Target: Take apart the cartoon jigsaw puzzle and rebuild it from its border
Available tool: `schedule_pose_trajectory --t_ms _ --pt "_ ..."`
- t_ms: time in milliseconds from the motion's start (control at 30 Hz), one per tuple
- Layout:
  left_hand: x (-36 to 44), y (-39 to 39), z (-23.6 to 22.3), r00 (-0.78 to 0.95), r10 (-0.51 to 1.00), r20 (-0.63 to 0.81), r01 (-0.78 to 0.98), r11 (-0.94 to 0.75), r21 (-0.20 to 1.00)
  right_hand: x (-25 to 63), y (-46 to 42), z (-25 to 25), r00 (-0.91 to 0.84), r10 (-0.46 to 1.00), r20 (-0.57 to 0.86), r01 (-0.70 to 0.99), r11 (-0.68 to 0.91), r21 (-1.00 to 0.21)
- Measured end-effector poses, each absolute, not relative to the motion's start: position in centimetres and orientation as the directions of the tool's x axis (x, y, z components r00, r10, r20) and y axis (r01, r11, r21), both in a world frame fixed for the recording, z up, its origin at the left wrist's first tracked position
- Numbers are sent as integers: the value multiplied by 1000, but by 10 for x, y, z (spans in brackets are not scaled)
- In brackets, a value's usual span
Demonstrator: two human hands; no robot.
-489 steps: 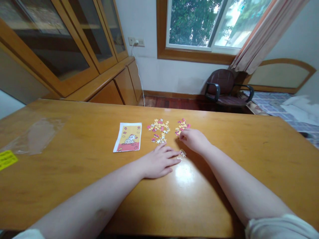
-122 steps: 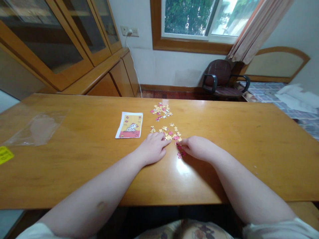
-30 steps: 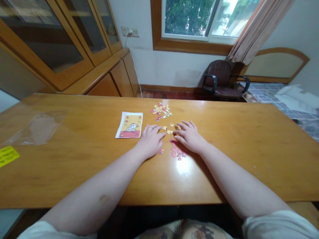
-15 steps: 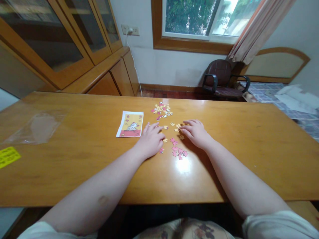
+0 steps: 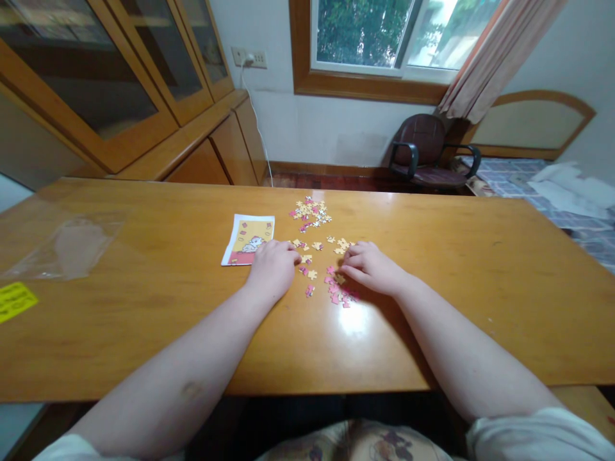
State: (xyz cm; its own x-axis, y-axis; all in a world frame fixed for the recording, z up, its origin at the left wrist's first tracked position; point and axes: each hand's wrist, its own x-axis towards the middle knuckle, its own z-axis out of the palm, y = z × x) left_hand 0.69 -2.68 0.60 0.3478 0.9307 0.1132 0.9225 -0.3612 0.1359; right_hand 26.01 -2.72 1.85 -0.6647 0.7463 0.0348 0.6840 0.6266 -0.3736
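Your left hand (image 5: 273,266) was low over the table (image 5: 480,269), its fingers curled in narrowly beside a few mixed yellow and pink puzzle pieces (image 5: 312,274); you could not tell whether it gripped one. It hid the lower right part of the picture card (image 5: 246,232), though contact with the card was unclear. Your right hand (image 5: 372,267) had its fingers bent just beside the pink pieces (image 5: 335,298), which lay loosely grouped nearer to you, with a yellow piece (image 5: 340,279) among them; whether those fingers held anything could not be told. Just beyond that hand lay a small yellow cluster (image 5: 342,244). A larger mixed pile (image 5: 311,209) sat toward the far edge, and a clear plastic bag (image 5: 79,246) lay well to your left.
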Motion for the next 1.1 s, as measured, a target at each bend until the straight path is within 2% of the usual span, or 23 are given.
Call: schedule_pose_trajectory --t_ms 100,233,400,533,800,1100 --pt "8 -28 6 332 931 156 926 -353 136 254 -30 15 -621 779 90 717 610 -337" --pt "11 -28 2 390 910 141 903 -408 135 245 -32 6 -612 782 122 742 620 -255" --pt "18 -29 -3 514 850 115 829 -527 187 238 -33 -5 -629 775 64 756 628 -184" --pt "20 -29 -3 506 855 115 829 -519 209 239 -32 -7 -629 776 37 757 622 -200" --pt "23 -22 -12 448 877 175 854 -478 204 238 -31 -4 -616 782 94 747 618 -247" --pt "29 -17 -13 465 871 157 836 -491 247 238 -30 -5 -614 785 78 744 610 -273"
